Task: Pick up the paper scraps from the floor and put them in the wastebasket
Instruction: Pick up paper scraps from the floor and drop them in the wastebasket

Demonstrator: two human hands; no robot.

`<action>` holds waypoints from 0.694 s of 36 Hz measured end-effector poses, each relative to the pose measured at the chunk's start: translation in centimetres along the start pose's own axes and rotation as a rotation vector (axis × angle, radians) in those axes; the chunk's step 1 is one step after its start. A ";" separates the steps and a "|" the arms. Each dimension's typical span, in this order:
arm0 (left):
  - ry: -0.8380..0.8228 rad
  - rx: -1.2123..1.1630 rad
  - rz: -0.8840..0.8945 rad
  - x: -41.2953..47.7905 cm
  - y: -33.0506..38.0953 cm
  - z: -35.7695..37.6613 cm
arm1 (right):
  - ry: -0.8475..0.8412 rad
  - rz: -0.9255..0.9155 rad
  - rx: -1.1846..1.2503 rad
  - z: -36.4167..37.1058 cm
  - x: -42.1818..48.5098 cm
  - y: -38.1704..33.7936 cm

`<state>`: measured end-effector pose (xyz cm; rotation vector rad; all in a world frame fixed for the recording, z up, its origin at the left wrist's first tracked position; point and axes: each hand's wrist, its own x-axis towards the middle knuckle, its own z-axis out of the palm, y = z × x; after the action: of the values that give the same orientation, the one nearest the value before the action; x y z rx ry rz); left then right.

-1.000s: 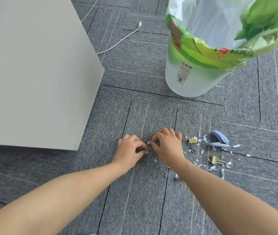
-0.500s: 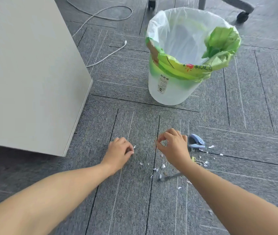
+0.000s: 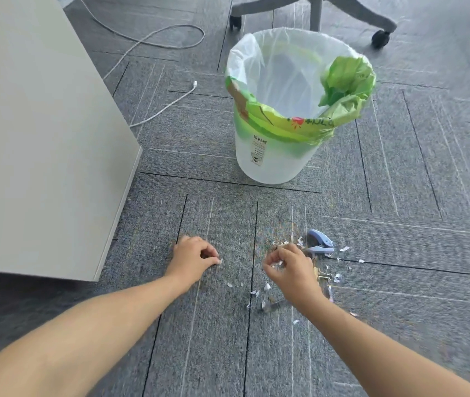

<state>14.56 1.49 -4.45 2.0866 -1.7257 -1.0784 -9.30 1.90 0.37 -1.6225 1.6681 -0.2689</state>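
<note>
Pinching small white scraps, both hands sit low over the grey carpet. Left hand (image 3: 193,257) is curled into a loose fist, thumb and forefinger closed on a tiny paper bit at its tip. Right hand (image 3: 289,270) is likewise curled, fingertips nipped around a few white bits held up off the floor; the pinch grip suits pieces this small and thin. Between and just below the hands, more paper scraps (image 3: 256,293) lie loose on the carpet tiles (image 3: 222,339), with others scattered right of the right hand. Mixed into that litter: a blue hole punch (image 3: 318,242) just beyond the right hand and a gold binder clip (image 3: 321,275) beside the wrist, so picking needs to be selective. Wastebasket (image 3: 274,156), white liner over a green bag, stands upright straight ahead, well apart from the hands, mouth open for dropping. Beyond: white cable (image 3: 168,106), office chair base (image 3: 317,12), pale cabinet (image 3: 36,138) at left. Most scraps not yet collected.
</note>
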 end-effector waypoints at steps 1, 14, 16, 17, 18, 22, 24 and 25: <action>0.009 -0.009 0.002 0.0 0.0 0.0 | -0.008 -0.002 -0.008 0.1 -0.1 0.1; 0.028 -0.026 0.036 -0.1 -0.1 -0.1 | -0.042 -0.009 -0.013 -0.5 -0.2 0.7; 0.068 -0.042 0.017 -0.4 0.0 0.1 | -0.049 -0.007 -0.018 -0.5 -0.2 0.8; 0.082 -0.049 0.012 -0.5 0.1 0.1 | -0.051 -0.006 -0.023 -0.6 -0.3 0.7; 0.088 -0.059 0.004 -0.5 0.2 0.2 | -0.053 -0.006 -0.030 -0.6 -0.3 0.7; 0.097 -0.081 -0.031 -0.6 0.4 0.2 | -0.060 -0.025 -0.039 -0.9 -0.3 0.2; 0.097 -0.080 -0.037 -0.7 0.5 0.3 | -0.054 -0.040 -0.033 -1.1 -0.1 -0.1; 0.097 -0.074 -0.041 -0.8 0.5 0.3 | -0.045 -0.050 -0.031 -1.3 0.0 -0.4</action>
<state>13.93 2.19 -4.08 2.1009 -1.5811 -1.0179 -9.86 1.39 1.53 -1.6821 1.6068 -0.2307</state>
